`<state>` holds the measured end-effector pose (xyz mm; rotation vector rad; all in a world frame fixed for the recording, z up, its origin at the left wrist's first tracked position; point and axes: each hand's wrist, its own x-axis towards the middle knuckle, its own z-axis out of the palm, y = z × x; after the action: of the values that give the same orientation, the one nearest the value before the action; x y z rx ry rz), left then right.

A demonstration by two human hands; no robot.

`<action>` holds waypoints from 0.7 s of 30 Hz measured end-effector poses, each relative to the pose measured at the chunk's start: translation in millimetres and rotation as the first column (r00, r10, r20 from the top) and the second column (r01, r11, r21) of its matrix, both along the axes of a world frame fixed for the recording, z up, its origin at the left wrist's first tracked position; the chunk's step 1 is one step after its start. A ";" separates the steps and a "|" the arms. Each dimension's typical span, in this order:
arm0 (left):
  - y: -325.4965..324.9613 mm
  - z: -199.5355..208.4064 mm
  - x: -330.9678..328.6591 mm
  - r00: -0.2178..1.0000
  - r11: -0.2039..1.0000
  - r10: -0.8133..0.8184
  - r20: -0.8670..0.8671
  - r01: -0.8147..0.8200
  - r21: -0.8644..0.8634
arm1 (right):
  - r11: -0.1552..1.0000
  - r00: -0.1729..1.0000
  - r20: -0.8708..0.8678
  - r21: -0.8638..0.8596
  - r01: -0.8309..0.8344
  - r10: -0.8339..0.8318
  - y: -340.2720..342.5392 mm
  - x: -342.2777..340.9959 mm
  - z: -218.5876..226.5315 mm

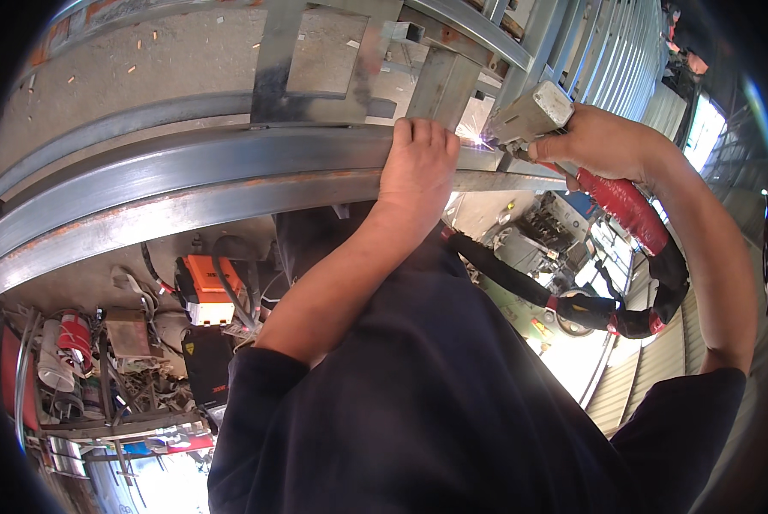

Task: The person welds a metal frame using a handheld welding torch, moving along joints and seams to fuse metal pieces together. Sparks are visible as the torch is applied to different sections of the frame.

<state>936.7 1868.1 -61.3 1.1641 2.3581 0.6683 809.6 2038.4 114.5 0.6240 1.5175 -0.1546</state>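
My left hand (420, 167) lies over a long grey steel beam (255, 158), its fingers together and hooked over the far edge. My right hand (603, 141) is closed around a welding torch (521, 120) with a boxy, pale, worn body. The torch tip points left and down at the beam's far side, where a bright white-violet spark (480, 140) glows just right of my left fingers. From the torch a thick cable (628, 210), wrapped in red and then black, hangs below my right wrist. A flat steel upright (442, 90) meets the beam beside the spark.
Beyond the beam stand a rectangular steel frame (273, 68) and a row of bright bars (611, 51). An orange-and-black machine (208, 287) sits below left, near a cluttered shelf (127, 420). The black-sleeved cable (508, 274) loops past my body on the right, above machinery (543, 231).
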 end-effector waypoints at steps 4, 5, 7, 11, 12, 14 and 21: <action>-1.7 1.9 -2.8 1.000 1.000 -0.025 0.018 0.025 -0.004 | 1.000 1.000 -0.003 0.000 0.019 -0.019 1.7 0.7 -2.5; -1.5 1.0 -2.3 1.000 1.000 -0.013 0.013 0.013 0.001 | 1.000 1.000 -0.005 -0.002 0.010 -0.010 2.4 0.6 -3.4; -0.9 -1.1 -0.5 1.000 1.000 0.007 0.002 -0.007 0.013 | 1.000 1.000 -0.007 -0.004 -0.005 0.005 3.8 1.0 -4.9; -1.1 -2.0 1.5 0.999 0.999 0.024 -0.030 -0.023 0.022 | 1.000 1.000 -0.013 -0.009 -0.014 0.014 9.9 4.3 -5.4; -1.1 -2.5 1.8 0.998 0.998 0.051 -0.043 -0.049 0.033 | 1.000 1.000 -0.015 -0.004 -0.015 0.015 8.7 3.1 -5.3; -1.1 -2.3 2.0 0.996 0.997 0.070 -0.056 -0.068 0.036 | 1.000 1.000 -0.011 0.014 -0.013 0.013 4.7 0.7 -3.9; -3.4 -1.2 -0.9 0.996 0.998 0.054 -0.067 -0.052 0.039 | 0.999 1.000 -0.005 0.036 -0.013 0.013 4.5 0.4 0.0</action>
<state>935.9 1864.7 -62.5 1.1606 2.4505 0.7034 810.0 2042.9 114.5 0.6426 1.5316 -0.1196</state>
